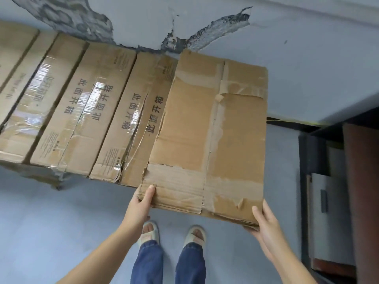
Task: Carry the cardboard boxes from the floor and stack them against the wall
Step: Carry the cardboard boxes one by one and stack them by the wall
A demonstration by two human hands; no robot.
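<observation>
A worn brown cardboard box (213,136) with torn tape strips is held out in front of me, its far end up against the wall (307,58). My left hand (141,203) grips its near left corner, thumb on top. My right hand (266,224) holds the near right corner, thumb on the side and fingers underneath. To its left a row of taped cardboard boxes (82,111) with printed Chinese characters stands against the wall, and the held box overlaps the nearest one.
The wall has patches of peeled paint (217,29). A dark cabinet or desk (348,181) stands close on the right. Pale blue-grey floor (51,232) lies below, with my feet in slippers (172,236) near the box's front edge.
</observation>
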